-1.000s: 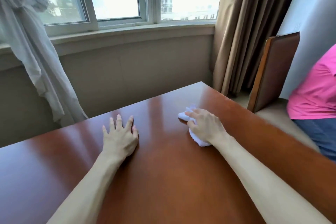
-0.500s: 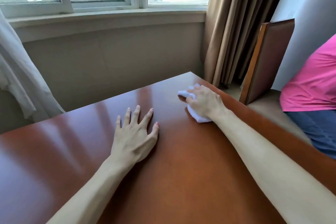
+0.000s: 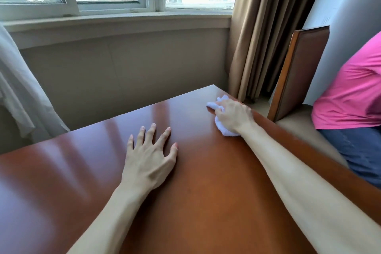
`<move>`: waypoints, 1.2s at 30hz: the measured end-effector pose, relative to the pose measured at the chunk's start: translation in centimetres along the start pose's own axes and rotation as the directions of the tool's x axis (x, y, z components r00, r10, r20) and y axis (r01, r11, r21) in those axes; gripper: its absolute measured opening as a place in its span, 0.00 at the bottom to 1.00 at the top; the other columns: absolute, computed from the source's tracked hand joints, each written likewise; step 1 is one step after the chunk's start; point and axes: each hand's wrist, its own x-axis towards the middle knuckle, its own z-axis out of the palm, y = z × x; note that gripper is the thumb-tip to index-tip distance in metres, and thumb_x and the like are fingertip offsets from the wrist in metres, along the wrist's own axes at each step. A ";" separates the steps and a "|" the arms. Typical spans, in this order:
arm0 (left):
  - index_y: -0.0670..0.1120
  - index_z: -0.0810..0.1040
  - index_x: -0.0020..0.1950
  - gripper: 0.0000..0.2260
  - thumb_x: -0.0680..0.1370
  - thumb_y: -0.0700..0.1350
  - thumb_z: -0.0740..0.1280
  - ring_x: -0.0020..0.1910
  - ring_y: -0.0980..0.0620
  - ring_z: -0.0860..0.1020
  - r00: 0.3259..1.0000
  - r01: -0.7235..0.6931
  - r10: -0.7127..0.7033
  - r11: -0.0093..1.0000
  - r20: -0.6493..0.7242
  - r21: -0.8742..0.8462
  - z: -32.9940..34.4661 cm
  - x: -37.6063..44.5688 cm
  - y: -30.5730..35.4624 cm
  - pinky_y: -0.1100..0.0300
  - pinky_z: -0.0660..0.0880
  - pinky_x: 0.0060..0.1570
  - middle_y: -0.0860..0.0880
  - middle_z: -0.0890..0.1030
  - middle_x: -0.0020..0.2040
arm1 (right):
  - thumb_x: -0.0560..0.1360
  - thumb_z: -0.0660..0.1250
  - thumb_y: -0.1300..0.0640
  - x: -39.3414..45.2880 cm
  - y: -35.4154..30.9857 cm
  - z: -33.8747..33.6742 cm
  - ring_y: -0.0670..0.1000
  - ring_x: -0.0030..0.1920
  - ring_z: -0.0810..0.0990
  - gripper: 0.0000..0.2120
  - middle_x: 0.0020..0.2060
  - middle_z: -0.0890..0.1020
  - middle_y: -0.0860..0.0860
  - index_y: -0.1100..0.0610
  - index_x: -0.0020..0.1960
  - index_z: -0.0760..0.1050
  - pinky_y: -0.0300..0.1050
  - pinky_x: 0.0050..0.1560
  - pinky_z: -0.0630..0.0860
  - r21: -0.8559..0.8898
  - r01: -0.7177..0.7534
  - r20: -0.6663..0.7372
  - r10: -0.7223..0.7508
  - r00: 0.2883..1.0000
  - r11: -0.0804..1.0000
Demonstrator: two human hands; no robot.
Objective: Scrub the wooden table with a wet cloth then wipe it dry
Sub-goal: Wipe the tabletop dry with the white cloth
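Observation:
The glossy reddish-brown wooden table (image 3: pixel 206 181) fills the lower part of the view. My right hand (image 3: pixel 234 116) grips a crumpled white cloth (image 3: pixel 223 129) and presses it onto the table near the far right corner; the cloth sticks out ahead of the fingers and under the wrist. My left hand (image 3: pixel 149 156) lies flat on the table's middle with fingers spread, holding nothing.
A wooden chair (image 3: pixel 296 72) stands right of the table, with a person in a pink top (image 3: pixel 354 93) seated there. Tan curtains (image 3: pixel 259 31) hang past the far corner, a white curtain (image 3: pixel 18 93) at left. A windowsill wall (image 3: pixel 123 64) runs behind the table.
My right hand has slid the cloth farther away toward the table's far right corner. My left hand stays flat, its fingers spread wider. The view has shifted.

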 end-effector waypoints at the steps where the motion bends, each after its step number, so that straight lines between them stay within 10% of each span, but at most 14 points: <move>1: 0.64 0.49 0.81 0.29 0.80 0.66 0.44 0.82 0.49 0.43 1.000 -0.003 0.003 1.000 0.006 0.000 0.0 0.0 0.0 0.44 0.41 0.79 0.52 0.48 0.83 | 0.71 0.44 0.42 -2.9 -0.4 -0.3 0.52 0.69 0.74 0.29 0.72 0.72 0.42 0.33 0.65 0.75 0.51 0.57 0.70 0.016 0.018 0.013 -0.018 1.000 1.000; 11: 0.60 0.52 0.82 0.29 0.81 0.65 0.46 0.82 0.44 0.47 0.998 -0.011 0.011 1.000 0.054 0.008 -0.9 -0.7 0.2 0.41 0.44 0.78 0.48 0.50 0.83 | 0.81 0.58 0.48 -24.3 -5.4 -0.2 0.46 0.76 0.63 0.21 0.77 0.66 0.41 0.42 0.74 0.71 0.48 0.75 0.60 0.037 0.061 -0.049 -0.059 0.997 0.997; 21: 0.63 0.50 0.81 0.27 0.82 0.64 0.46 0.82 0.45 0.46 0.999 -0.048 0.049 0.999 0.020 -0.011 0.2 0.2 -0.2 0.42 0.43 0.78 0.49 0.49 0.83 | 0.77 0.50 0.44 -7.3 0.6 -0.1 0.55 0.70 0.74 0.24 0.71 0.74 0.48 0.37 0.66 0.78 0.53 0.66 0.71 0.037 -0.151 -0.076 0.154 0.985 0.988; 27: 0.69 0.48 0.80 0.25 0.81 0.64 0.44 0.82 0.48 0.44 1.000 -0.031 0.031 0.999 0.001 0.040 0.2 0.0 -0.1 0.46 0.43 0.79 0.53 0.48 0.83 | 0.81 0.51 0.46 3.6 2.8 0.1 0.61 0.63 0.77 0.23 0.63 0.79 0.56 0.52 0.67 0.78 0.55 0.60 0.72 -0.012 -0.281 -0.142 0.276 0.951 0.960; 36: 0.66 0.50 0.80 0.25 0.82 0.64 0.45 0.81 0.43 0.48 0.998 -0.035 0.033 0.999 0.055 0.040 -0.5 0.0 0.1 0.42 0.45 0.78 0.49 0.50 0.83 | 0.78 0.51 0.49 -9.9 0.2 -1.5 0.56 0.70 0.73 0.22 0.73 0.72 0.49 0.37 0.64 0.77 0.54 0.64 0.71 0.014 -0.060 -0.032 0.060 0.998 0.998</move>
